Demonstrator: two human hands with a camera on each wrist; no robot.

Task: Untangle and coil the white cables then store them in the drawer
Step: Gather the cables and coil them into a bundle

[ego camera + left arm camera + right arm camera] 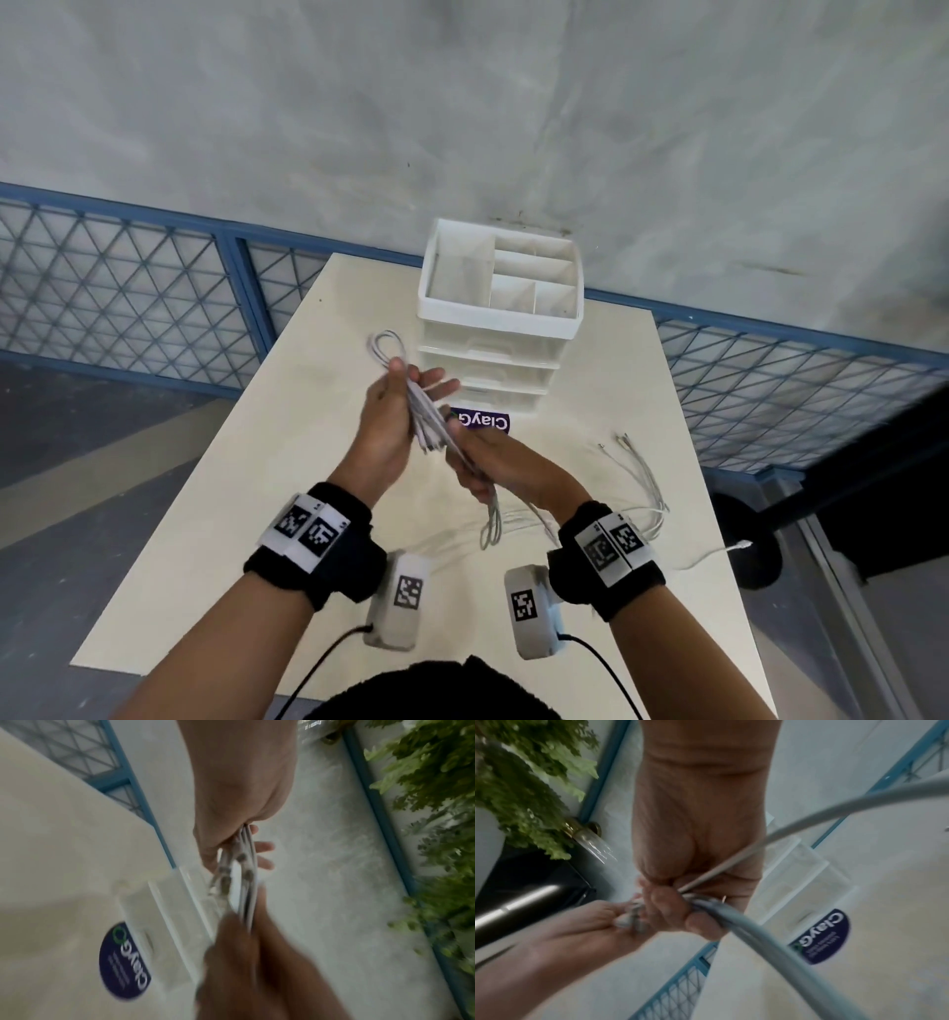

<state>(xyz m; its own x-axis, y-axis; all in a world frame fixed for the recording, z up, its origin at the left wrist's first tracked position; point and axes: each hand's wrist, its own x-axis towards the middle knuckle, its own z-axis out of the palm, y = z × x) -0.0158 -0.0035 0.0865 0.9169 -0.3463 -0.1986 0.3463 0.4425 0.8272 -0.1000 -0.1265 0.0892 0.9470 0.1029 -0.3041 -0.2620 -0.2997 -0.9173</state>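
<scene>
Nearest the body, loose white cable strands (639, 475) lie on the cream table (246, 493) to the right of the right wrist, fanned toward the table's right edge, with one connector end near that edge.

Above the table's middle, both hands hold one cable bundle (429, 424), clear of the surface. The right hand (500, 462) is at the near, lower end: fingers curled round the strands, which leave the fist toward the wrist and hang as a loop below it. In the right wrist view the strands pass between thumb and curled fingers; the grip is closed on the cable.

The left hand (387, 426) takes the far, upper end. Thumb presses the bundle against the palm; the fingers (436, 383) lie mostly straight across behind it. A small loop stands out past the thumb, toward the far left. The bundle runs diagonally between the two hands.

Just beyond the hands, a purple sticker (488, 422) on the table. Behind it, the white drawer unit (493, 360), drawers closed as far as visible, with a divided tray on top.
</scene>
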